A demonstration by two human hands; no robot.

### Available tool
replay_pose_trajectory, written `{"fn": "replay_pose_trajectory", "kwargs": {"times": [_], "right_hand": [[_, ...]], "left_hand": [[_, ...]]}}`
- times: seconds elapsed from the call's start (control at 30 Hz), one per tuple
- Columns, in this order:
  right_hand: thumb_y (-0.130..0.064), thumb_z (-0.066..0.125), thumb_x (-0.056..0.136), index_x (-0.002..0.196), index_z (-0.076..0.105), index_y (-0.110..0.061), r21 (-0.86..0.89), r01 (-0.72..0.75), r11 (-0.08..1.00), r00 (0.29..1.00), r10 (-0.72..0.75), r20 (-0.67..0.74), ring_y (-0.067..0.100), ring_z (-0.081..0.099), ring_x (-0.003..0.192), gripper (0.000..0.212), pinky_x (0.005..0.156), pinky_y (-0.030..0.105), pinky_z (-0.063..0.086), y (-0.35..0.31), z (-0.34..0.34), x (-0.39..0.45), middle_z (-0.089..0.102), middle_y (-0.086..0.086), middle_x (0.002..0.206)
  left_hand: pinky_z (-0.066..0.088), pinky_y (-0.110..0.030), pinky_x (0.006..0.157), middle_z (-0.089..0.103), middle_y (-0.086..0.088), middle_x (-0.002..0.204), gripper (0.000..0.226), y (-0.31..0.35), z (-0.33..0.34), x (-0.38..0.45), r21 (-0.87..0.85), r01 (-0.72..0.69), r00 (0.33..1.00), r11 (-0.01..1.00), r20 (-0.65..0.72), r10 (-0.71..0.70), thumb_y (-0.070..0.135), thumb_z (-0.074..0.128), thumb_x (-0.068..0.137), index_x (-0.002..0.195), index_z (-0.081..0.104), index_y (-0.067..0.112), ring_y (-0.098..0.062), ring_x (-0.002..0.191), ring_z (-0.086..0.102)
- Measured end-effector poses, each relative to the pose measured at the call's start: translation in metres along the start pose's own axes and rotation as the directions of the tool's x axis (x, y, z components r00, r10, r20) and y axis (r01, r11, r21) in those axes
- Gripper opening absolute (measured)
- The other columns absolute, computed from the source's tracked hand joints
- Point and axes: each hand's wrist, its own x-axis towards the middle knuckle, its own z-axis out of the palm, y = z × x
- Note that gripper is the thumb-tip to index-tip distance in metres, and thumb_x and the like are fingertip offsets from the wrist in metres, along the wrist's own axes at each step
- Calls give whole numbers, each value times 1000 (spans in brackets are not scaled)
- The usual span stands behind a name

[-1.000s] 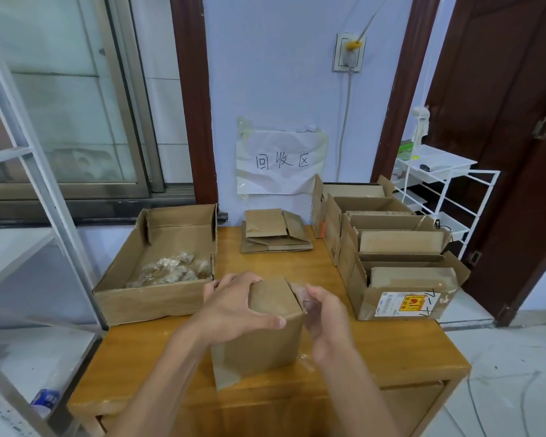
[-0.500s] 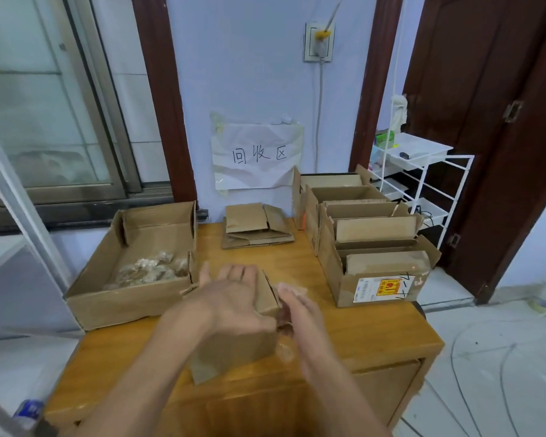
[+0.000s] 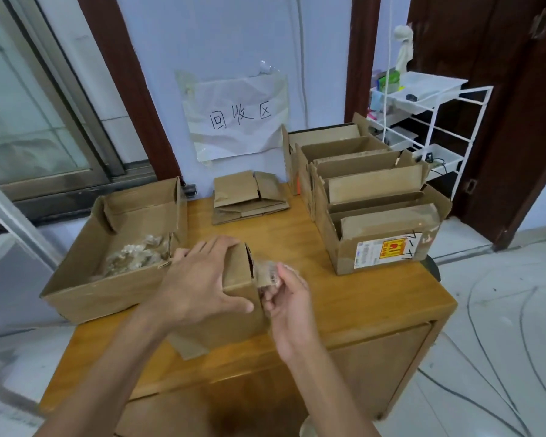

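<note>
1. An open carton (image 3: 108,294) sits at the left edge of the worktop (image 3: 360,304), holding crumpled tape wads (image 3: 136,257). Judging by its contents, it serves as the bin for stripped tape, kept within reach.
2. The left hand (image 3: 199,282) lies over the top of the small box (image 3: 230,326). Its fingers spread across the lid and its thumb hooks the near edge, clamping the box, probably so it cannot slide while being peeled.
3. The small box stands near the front of the worktop, touching the carton's right wall. Behind it, by the wall, lies flattened cardboard (image 3: 249,197), likely boxes already done.
4. A clear tape strip (image 3: 267,272) hangs partly lifted off the box's right side.
5. The right hand (image 3: 289,298) pinches that strip, fingers closed together on it, set to pull away from the box.
6. To the right, a row of opened boxes (image 3: 375,216) waits, well apart from the hands.
</note>
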Motion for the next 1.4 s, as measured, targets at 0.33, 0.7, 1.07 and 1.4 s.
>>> {"fn": "replay_pose_trajectory", "kwargs": {"times": [0.33, 0.7, 1.07, 1.4], "right_hand": [[-21, 59, 103, 78, 53, -15, 75, -7, 997, 997, 13, -80, 12, 34, 57, 26, 53, 27, 29, 19, -22, 3, 37, 1, 64], [-16, 58, 102, 73, 56, -16, -244, -107, 964, 970, 47, -238, 13, 38, 58, 29, 58, 29, 38, -19, -29, 2, 41, -1, 59], [-22, 58, 104, 90, 73, -8, -618, 109, 778, 994, -79, 77, 12, 51, 62, 26, 60, 24, 42, -95, -24, -13, 54, 4, 63], [-14, 59, 100, 65, 51, -16, -648, 338, 683, 937, -307, 166, 13, 52, 61, 36, 63, 28, 44, -153, 13, -22, 51, -1, 64]], "left_hand": [[26, -33, 100, 40, 21, 128, 121, 0, 1, 3, -27, 10, 1000, 1000, -9, -10, 93, 56, 48, 150, 30, 33, -6, 117, 42], [29, -36, 106, 46, 19, 123, 106, 12, -1, -12, -83, 37, 995, 996, -93, -44, 71, 82, 59, 147, 38, 30, -7, 112, 44], [39, -37, 111, 51, 15, 137, 111, 10, -25, -95, -462, 102, 925, 881, -282, -255, 70, 84, 45, 141, 43, 31, -7, 128, 47], [43, -41, 114, 54, 17, 134, 104, -8, 26, -110, -789, 154, 894, 595, -145, -424, 46, 96, 50, 136, 38, 38, -11, 130, 51]]}}
